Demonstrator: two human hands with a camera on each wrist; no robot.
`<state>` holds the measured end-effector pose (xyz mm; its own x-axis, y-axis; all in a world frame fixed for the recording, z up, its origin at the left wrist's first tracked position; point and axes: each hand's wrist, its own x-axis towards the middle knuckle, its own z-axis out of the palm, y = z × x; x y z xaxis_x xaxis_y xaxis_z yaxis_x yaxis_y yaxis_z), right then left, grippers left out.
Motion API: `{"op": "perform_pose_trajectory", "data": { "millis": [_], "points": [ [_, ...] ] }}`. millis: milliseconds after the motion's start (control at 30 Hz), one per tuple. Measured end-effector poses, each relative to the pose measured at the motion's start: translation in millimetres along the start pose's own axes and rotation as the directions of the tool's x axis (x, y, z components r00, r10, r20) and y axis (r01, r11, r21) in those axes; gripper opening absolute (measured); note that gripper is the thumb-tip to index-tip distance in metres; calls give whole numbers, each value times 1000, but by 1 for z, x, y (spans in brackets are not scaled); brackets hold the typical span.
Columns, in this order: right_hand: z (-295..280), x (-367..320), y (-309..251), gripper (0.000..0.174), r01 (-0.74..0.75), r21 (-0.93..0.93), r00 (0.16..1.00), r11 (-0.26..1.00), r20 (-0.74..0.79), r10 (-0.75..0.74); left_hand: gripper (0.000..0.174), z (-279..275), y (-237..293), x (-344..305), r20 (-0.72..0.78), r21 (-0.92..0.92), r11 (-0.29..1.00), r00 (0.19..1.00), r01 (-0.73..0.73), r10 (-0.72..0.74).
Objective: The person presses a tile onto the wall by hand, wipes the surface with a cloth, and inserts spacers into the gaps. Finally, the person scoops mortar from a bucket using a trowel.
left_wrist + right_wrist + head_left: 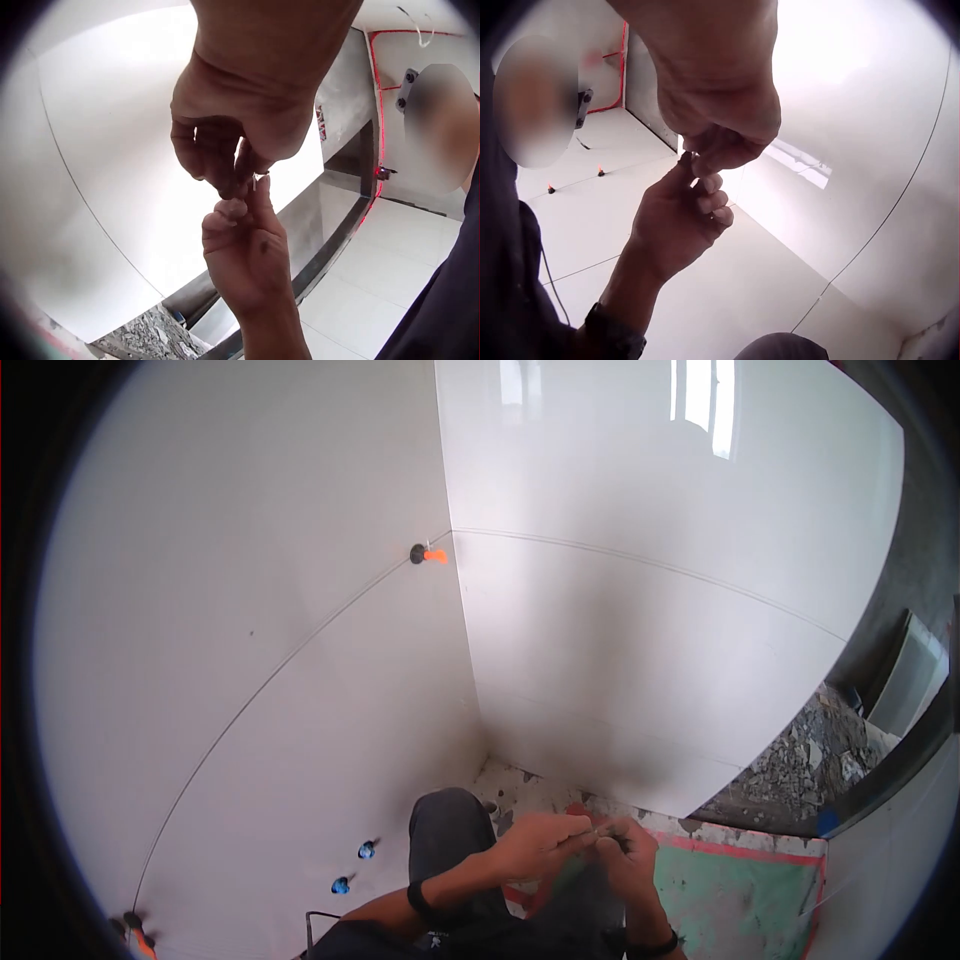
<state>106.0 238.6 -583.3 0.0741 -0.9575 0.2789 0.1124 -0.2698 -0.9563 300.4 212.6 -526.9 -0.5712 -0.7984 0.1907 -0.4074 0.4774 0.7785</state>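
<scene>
Both hands meet fingertip to fingertip in front of the person's lap. The left hand (540, 846) reaches across from the left, its thumb and fingers pinching at a small thin piece (598, 832). From the other side the right hand (630, 858) pinches at the same spot, with its fingers curled. Fingers hide most of the piece, and I cannot tell its kind. In the left wrist view the right hand (247, 259) is below, its fingertips right against those of the left hand (240, 127). The right wrist view has the right hand (720, 112) above the left hand (679, 217).
Large glossy white wall tiles (650, 610) meet in a corner ahead. A black disc with an orange handle (432, 555) sits on the joint, another (142, 938) lower left. Two blue fittings (366, 850) (341, 885) stick out of the left wall. Rubble (815, 750) lies right, beside a green floor sheet (735, 890).
</scene>
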Motion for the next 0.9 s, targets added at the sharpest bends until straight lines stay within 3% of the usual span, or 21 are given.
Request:
{"op": "perform_pose_trajectory", "data": {
  "millis": [167,333,400,533,567,600,633,667,700,733,800,867,900],
  "points": [
    [7,36,-1,6,-64,44,998,997,-21,65,25,-17,-36,24,-21,-100,992,997,75,-78],
    [9,54,3,7,-210,147,976,967,-22,215,26,-26,-53,44,-3,-178,984,1000,-31,31],
    [11,57,6,7,-97,44,988,994,-112,102,27,-34,-53,53,25,-190,981,998,-46,51],
    [13,63,6,10,-56,-10,973,998,-224,52,28,-41,-62,74,118,-225,966,981,-126,155],
    [12,65,6,5,24,-123,975,992,-216,-51,28,-45,-61,77,124,-227,965,979,-129,160],
    [12,66,4,2,102,-237,968,966,-201,-152,26,-50,-58,83,223,-292,954,965,-70,140],
    [11,68,-1,2,103,-245,964,964,-215,-158,25,-55,-55,89,325,-349,937,937,-11,132],
    [11,74,-11,2,148,-307,951,940,-218,-221,25,-60,-55,97,338,-350,936,929,-28,154],
    [9,78,-19,4,198,-369,931,908,-220,-292,22,-66,-56,107,112,-119,955,952,-270,283],
    [8,83,-23,4,226,-380,913,897,-239,-331,23,-78,-53,124,-86,172,878,881,-447,465],
    [6,96,-31,10,213,-242,849,947,-434,-302,42,-131,-9,166,-360,538,762,719,-361,595],
    [8,113,-34,8,315,-232,822,920,-418,-387,61,-180,33,214,-422,787,577,492,-218,762],
    [12,119,-39,7,343,-305,809,888,-385,-444,63,-202,55,235,-411,834,523,434,-177,802]
  ]
}}
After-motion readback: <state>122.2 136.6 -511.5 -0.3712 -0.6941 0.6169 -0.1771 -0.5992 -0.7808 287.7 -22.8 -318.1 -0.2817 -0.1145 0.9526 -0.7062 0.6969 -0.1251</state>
